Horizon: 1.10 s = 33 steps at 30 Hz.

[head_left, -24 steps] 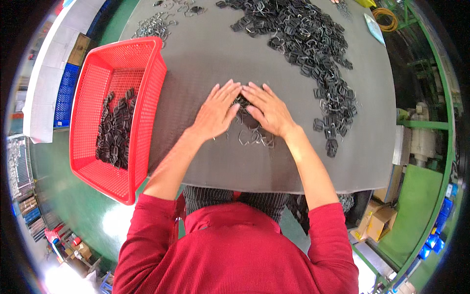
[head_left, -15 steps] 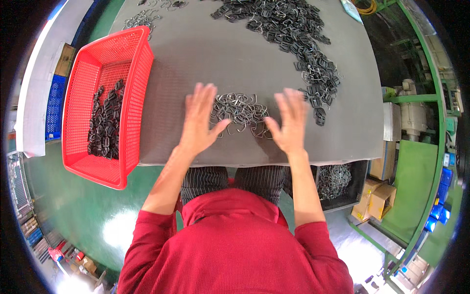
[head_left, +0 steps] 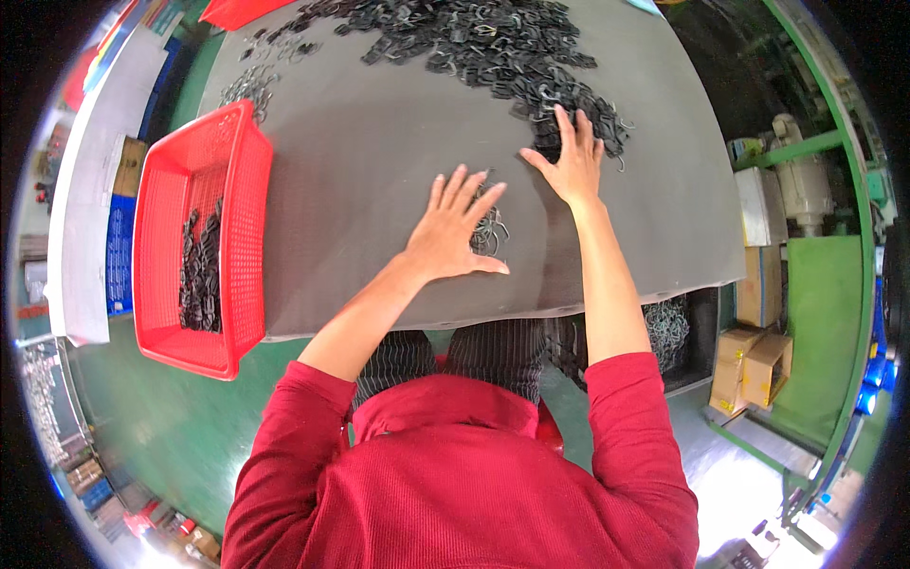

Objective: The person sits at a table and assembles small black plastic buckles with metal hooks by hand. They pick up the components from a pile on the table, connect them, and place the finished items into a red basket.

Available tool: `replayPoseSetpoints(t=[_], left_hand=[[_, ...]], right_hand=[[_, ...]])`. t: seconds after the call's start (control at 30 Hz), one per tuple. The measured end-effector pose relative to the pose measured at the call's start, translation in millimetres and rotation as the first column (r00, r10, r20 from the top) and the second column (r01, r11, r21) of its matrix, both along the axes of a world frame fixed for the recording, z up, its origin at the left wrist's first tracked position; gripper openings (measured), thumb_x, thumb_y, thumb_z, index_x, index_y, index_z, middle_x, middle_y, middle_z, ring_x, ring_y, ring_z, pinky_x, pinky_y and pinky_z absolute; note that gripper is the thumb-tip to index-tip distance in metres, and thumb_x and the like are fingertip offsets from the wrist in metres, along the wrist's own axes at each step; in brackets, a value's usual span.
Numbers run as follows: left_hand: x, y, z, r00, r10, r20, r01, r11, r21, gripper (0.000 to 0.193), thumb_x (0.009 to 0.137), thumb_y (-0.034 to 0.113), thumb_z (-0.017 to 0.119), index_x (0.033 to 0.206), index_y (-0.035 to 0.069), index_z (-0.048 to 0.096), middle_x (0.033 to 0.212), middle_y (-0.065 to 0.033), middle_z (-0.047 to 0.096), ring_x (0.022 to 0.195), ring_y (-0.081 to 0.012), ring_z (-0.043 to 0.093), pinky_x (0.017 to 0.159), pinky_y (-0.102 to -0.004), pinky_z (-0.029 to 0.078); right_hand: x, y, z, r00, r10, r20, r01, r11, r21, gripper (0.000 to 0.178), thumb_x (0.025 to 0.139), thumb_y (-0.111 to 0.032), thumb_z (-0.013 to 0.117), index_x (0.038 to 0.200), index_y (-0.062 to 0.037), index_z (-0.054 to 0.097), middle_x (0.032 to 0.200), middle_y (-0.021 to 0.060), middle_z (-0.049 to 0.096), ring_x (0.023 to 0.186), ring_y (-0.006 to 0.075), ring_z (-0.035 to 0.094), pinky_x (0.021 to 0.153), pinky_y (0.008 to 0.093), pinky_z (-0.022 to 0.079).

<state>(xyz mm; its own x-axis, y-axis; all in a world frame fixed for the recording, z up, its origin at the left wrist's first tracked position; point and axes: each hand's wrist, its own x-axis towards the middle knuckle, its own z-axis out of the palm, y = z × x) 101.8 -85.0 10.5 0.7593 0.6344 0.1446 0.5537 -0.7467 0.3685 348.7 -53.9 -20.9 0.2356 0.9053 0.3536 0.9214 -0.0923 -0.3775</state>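
My left hand (head_left: 455,228) lies over a small heap of bent metal hooks (head_left: 490,230), its fingers spread and partly hiding them. Farther right, my right hand (head_left: 572,166) reaches to the near end of a big pile of black plastic buckles (head_left: 474,43), fingers apart; some of the pile's pieces carry metal hooks. Its fingertips overlap the pile, and whether they touch it I cannot tell. A red plastic basket (head_left: 248,237) at the left holds black buckles (head_left: 201,275).
The grey-topped table (head_left: 379,152) fills the middle. Loose wire hooks (head_left: 248,87) lie near its far left. Below its right front edge, a black crate (head_left: 701,332) holds metal pieces. Cardboard boxes (head_left: 749,370) and a green metal frame (head_left: 858,190) stand at right.
My right hand has moved forward from beside the hook heap to the buckle pile. My left hand has shifted right onto the heap. The whole view has turned slightly.
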Motion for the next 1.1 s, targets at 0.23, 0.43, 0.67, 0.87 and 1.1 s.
replayPoseSetpoints(t=[0.23,0.43,0.67,0.87,1.1], left_hand=[[126.4,-21.7,-17.6,0.962,-0.195,0.191,0.187,0.980,0.060,0.063,0.082,0.044,0.058,0.130,0.007,0.043,0.137,-0.0184,0.034,0.131,-0.0387,0.026,0.108,-0.0544,0.021],[243.0,-68.9,-26.8,0.909,-0.398,0.124,0.401,0.916,-0.004,0.055,0.088,0.038,0.049,0.132,0.006,0.041,0.141,-0.0161,0.032,0.135,-0.0339,0.021,0.112,-0.0459,0.015],[321.6,-181.4,-37.3,0.725,-0.578,0.373,0.640,0.767,-0.055,0.059,0.086,0.038,0.053,0.132,0.004,0.041,0.141,-0.0176,0.033,0.134,-0.0365,0.023,0.110,-0.0481,0.016],[277.9,-136.4,-9.3,0.707,-0.420,0.569,0.592,0.791,-0.151,0.043,0.073,0.014,0.062,0.113,0.000,0.056,0.118,-0.0193,0.055,0.114,-0.0397,0.046,0.099,-0.0489,0.034],[132.6,16.6,5.4,0.792,0.170,0.586,-0.060,0.978,-0.201,0.027,0.074,-0.009,0.053,0.093,0.007,0.063,0.106,-0.0105,0.061,0.104,-0.0288,0.055,0.091,-0.0381,0.043]], right_hand=[[44.1,-16.5,36.2,0.841,0.175,-0.511,-0.141,0.984,0.104,0.075,0.079,-0.045,0.066,0.140,-0.0149,0.033,0.144,0.0210,0.025,0.137,0.0339,0.019,0.109,0.0444,0.021],[107.5,-122.9,92.6,0.799,0.065,-0.598,0.132,0.951,0.280,0.068,0.084,-0.039,0.063,0.138,-0.0103,0.035,0.142,0.0161,0.032,0.134,0.0311,0.028,0.108,0.0442,0.025],[122.2,-217.0,130.4,0.746,-0.092,-0.660,0.394,0.860,0.325,0.056,0.090,-0.026,0.057,0.136,-0.0018,0.036,0.140,0.0152,0.037,0.132,0.0274,0.033,0.107,0.0390,0.027],[121.0,-174.5,85.2,0.650,-0.098,-0.753,0.354,0.917,0.187,0.046,0.086,-0.026,0.062,0.127,-0.0093,0.048,0.129,0.0141,0.050,0.122,0.0286,0.045,0.105,0.0391,0.030],[105.5,2.0,8.9,0.924,-0.095,-0.370,0.176,0.965,0.193,0.065,0.072,-0.050,0.069,0.124,-0.0146,0.053,0.132,0.0176,0.045,0.127,0.0348,0.036,0.103,0.0493,0.028]])
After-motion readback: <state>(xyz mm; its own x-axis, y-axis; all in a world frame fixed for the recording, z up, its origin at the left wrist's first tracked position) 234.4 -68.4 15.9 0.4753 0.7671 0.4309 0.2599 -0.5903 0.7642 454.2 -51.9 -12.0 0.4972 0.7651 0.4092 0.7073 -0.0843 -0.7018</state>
